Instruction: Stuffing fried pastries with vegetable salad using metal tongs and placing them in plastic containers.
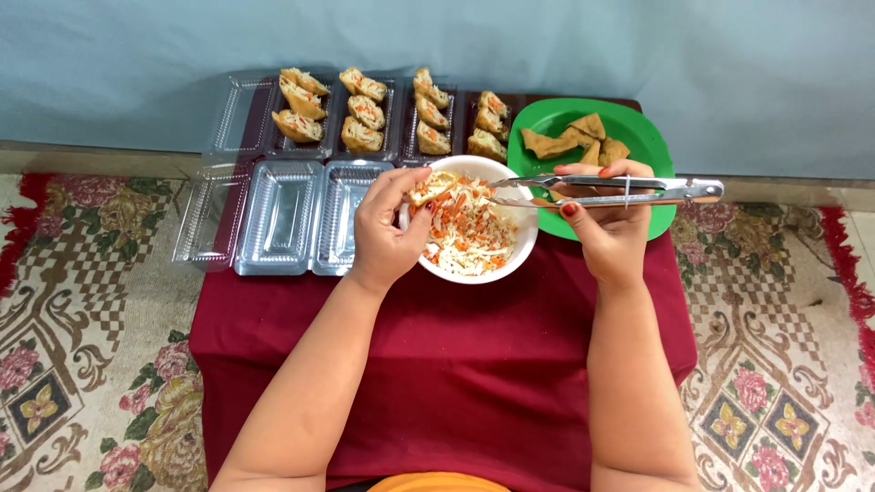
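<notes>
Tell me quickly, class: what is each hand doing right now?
Left hand: closed on a tofu pocket over the white bowl.
Right hand: closed on metal tongs, tips at the pocket.

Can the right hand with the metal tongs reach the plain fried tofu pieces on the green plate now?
Probably yes: the right hand already hovers over the green plate, and nothing covers the plain fried tofu pieces beside the metal tongs.

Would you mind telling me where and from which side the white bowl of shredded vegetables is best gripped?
Grip the white bowl at its bare near-right rim, coming from the person's side. The left hand with the tofu pocket covers the left rim, the tongs cross the far edge, and the green plate crowds the back.
</notes>
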